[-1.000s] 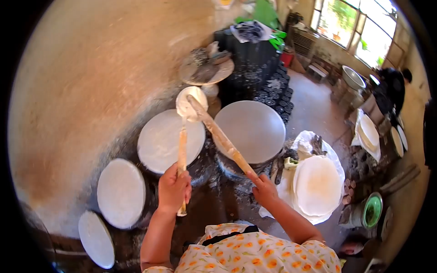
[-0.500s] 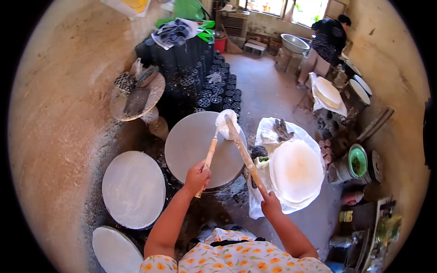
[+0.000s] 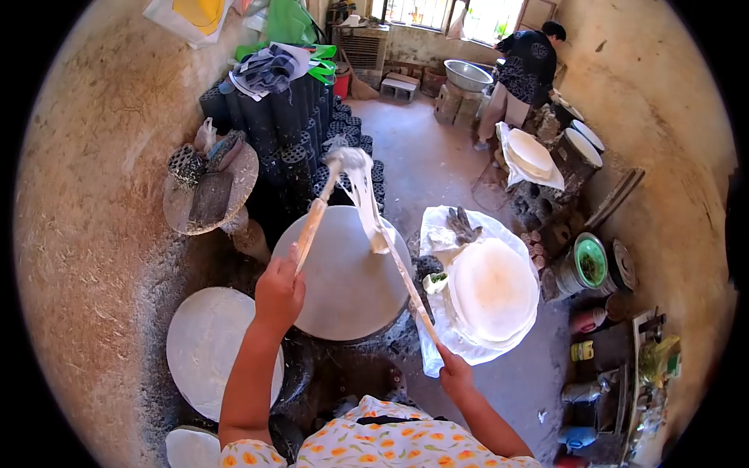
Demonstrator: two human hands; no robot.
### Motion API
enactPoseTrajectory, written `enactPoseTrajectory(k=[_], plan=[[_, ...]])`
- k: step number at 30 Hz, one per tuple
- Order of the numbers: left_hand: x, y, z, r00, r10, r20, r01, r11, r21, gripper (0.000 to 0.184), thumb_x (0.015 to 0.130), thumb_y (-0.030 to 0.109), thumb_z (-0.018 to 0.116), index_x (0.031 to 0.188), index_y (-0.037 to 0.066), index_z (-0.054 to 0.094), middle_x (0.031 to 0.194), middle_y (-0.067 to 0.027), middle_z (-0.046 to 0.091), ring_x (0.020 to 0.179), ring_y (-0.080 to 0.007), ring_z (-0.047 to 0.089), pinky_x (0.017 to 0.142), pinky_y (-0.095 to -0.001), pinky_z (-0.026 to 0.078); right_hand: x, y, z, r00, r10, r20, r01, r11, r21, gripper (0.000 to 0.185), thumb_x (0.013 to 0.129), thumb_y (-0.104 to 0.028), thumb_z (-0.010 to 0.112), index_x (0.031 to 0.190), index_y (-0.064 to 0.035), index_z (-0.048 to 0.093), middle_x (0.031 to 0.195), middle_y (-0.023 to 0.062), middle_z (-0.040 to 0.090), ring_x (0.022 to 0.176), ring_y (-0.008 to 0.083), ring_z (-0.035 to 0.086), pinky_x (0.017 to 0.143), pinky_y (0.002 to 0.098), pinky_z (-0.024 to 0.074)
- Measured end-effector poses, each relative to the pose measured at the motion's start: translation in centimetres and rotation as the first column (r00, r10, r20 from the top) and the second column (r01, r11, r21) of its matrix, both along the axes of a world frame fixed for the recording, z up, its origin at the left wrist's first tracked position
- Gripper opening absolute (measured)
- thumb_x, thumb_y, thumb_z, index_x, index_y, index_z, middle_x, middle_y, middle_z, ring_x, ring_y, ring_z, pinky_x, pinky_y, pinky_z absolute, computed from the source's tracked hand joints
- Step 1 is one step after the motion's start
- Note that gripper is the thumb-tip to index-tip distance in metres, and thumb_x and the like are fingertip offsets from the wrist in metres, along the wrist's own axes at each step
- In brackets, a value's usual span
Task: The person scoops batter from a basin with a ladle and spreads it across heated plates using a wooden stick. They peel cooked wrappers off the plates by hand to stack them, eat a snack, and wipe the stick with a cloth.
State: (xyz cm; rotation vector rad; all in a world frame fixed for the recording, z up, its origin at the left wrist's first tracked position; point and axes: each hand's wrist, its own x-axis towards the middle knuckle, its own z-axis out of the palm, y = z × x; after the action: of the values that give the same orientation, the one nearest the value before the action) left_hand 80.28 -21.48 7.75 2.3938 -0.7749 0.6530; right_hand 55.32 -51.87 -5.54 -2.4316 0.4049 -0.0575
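Observation:
My left hand (image 3: 279, 290) is closed around a wooden-handled tool (image 3: 310, 232), raised over the left side of a large round grey griddle (image 3: 343, 292). Lower and to the right, my right hand (image 3: 456, 373) grips the end of a long wooden stick (image 3: 407, 285), whose far end is over the griddle. Sticky white dough (image 3: 360, 187) clings to both tips and hangs stretched between them. Right of the griddle, a stack of thin round white flatbreads (image 3: 495, 292) lies on a plastic sheet (image 3: 429, 234), with a dark glove (image 3: 465, 225) at its back edge.
A round white-topped surface (image 3: 214, 351) stands at left. Black perforated coal briquettes (image 3: 273, 125) are piled behind the griddle. A person (image 3: 529, 66) stands at the back right near more flatbreads (image 3: 530, 152). A green bowl (image 3: 591, 261) sits at right.
The left tool has lifted up and left, while the right stick's tip has dropped slightly. The dough, a compact lump before, now stretches in strands. The view has shifted, and the person behind has straightened somewhat.

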Motion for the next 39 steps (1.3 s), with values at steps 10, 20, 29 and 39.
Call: enactPoseTrajectory(k=[10, 20, 29, 39], plan=[[-2.5, 1.0, -0.8, 0.587, -0.526, -0.616, -0.361, 0.511, -0.780, 0.036, 0.086, 0.004, 0.051, 0.121, -0.002, 0.051, 0.067, -0.0035, 0.054, 0.044, -0.0070, 0.048, 0.037, -0.0189, 0.039, 14.5, 2.9, -0.6, 0.999, 0.041, 0.004, -0.041, 0.980, 0.194, 0.060, 0.077, 0.002, 0.048, 0.132, -0.0214, 0.047, 0.104, 0.0247, 0.060, 0.097, 0.0363, 0.061, 0.081, 0.0380, 0.0477], [-2.2, 3.3, -3.7, 0.420, -0.612, -0.670, -0.423, 0.521, -0.741, 0.029, 0.087, 0.004, 0.051, 0.115, -0.003, 0.052, 0.069, -0.0038, 0.053, 0.045, -0.0068, 0.048, 0.035, -0.0196, 0.040, 9.4, 3.5, 1.1, 0.991, -0.090, 0.101, 0.062, 0.966, 0.253, 0.058, 0.075, 0.007, 0.046, 0.129, -0.0151, 0.052, 0.114, 0.0175, 0.062, 0.106, 0.0206, 0.059, 0.086, 0.0281, 0.0449], [-4.4, 4.7, -0.6, 0.435, -0.759, -0.485, -0.496, 0.248, -0.832, 0.027, 0.089, 0.013, 0.049, 0.112, -0.002, 0.051, 0.067, -0.0044, 0.049, 0.043, -0.0073, 0.042, 0.035, -0.0202, 0.037, 16.5, 7.6, 1.8, 0.998, 0.057, 0.013, -0.058, 0.976, 0.208, 0.060, 0.075, 0.004, 0.046, 0.131, -0.0155, 0.047, 0.106, 0.0241, 0.060, 0.100, 0.0353, 0.058, 0.084, 0.0378, 0.0446], [-4.9, 4.9, -2.7, 0.440, -0.652, -0.617, -0.493, 0.400, -0.773, 0.012, 0.089, 0.008, 0.047, 0.096, 0.000, 0.053, 0.066, -0.0024, 0.049, 0.044, -0.0061, 0.044, 0.035, -0.0204, 0.038, 12.6, 7.5, 2.8, 0.983, 0.154, -0.102, -0.132, 0.971, 0.197, 0.065, 0.072, 0.008, 0.047, 0.131, -0.0198, 0.049, 0.107, 0.0215, 0.061, 0.098, 0.0276, 0.063, 0.082, 0.0340, 0.0473]])
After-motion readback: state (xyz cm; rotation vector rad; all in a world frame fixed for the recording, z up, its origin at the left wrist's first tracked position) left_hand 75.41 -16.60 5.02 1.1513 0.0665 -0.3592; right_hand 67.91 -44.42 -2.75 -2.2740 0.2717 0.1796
